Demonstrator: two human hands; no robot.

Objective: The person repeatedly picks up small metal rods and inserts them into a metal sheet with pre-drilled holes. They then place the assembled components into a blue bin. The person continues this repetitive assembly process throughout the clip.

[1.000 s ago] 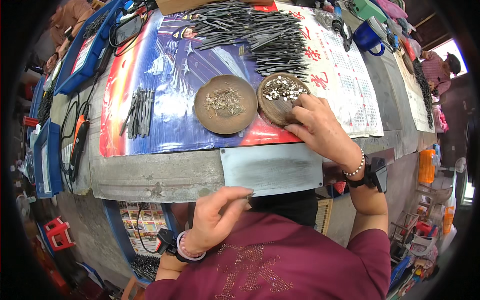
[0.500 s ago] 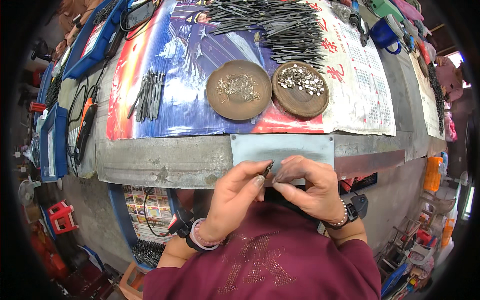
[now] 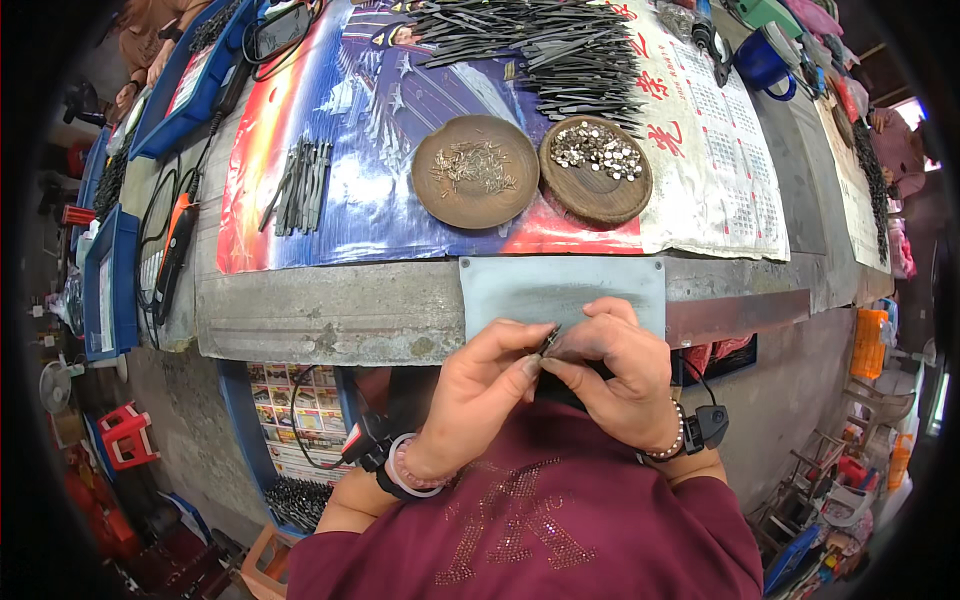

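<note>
A: Head view. Both hands meet over the near edge of the bench. Left hand and right hand are pressed fingertip to fingertip, pinching a small dark metal piece between them.

B: Where does the piece sit?

A: Just above the lower edge of a grey metal plate fixed on the concrete bench, close to the person's chest. It is too small to tell its shape.

B: Grip?

A: Both thumbs and forefingers are closed on it; other fingers are curled. Each wrist has a bead bracelet and a black strap.

B: Beyond the hands?

A: Two round brown dishes side by side on a colourful poster: the left dish holds thin dull bits, the right dish shiny small pieces. Behind them is a heap of dark metal blanks. A smaller bundle of dark rods lies left on the poster.

B: Far left?

A: Blue trays and black cables.
</note>
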